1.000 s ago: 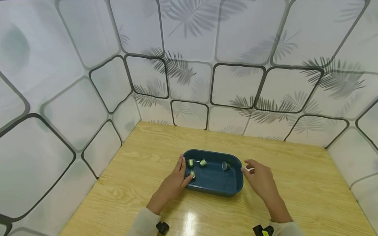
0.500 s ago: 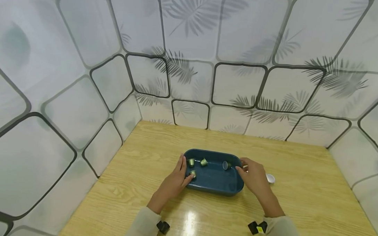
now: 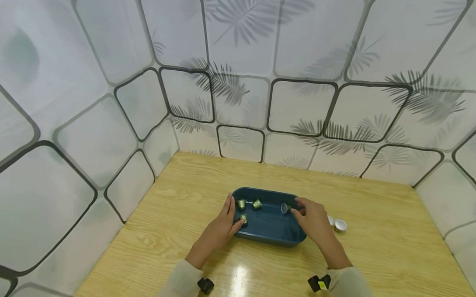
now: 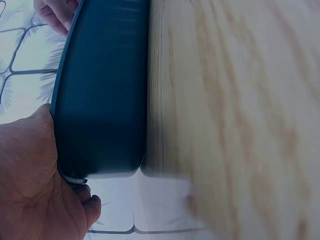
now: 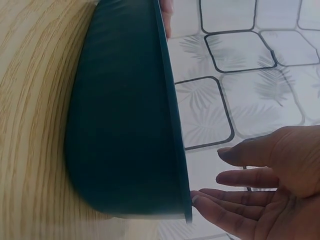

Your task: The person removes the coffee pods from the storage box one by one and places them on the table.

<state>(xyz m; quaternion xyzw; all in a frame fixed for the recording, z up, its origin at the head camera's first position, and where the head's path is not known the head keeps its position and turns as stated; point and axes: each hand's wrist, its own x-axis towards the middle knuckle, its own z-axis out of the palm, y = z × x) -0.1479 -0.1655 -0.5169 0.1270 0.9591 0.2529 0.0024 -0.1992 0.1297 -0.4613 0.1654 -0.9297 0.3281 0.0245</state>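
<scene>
A dark blue rectangular tray [image 3: 270,226] stands on the wooden table. My left hand [image 3: 218,230] grips its left end, thumb over the rim and fingers along the outer wall. Inside the tray, small green coffee capsules [image 3: 257,204] lie toward the left, one of them by my left thumb. Another capsule [image 3: 285,208] lies on its side near the right end, its pale round face showing. Over the right rim reaches my right hand [image 3: 316,220], its thumb and fingers apart beside that capsule. In the right wrist view, the fingertips [image 5: 202,200] are at the tray's rim.
Two small white round items [image 3: 340,225], perhaps capsules seen lid up, sit on the table right of the tray, one partly behind my right hand. Patterned fabric walls [image 3: 239,105] enclose the back and sides of the table [image 3: 384,241].
My right hand has moved left from outside the tray to over its right end, uncovering the white round items on the table. The left hand and tray have stayed put.
</scene>
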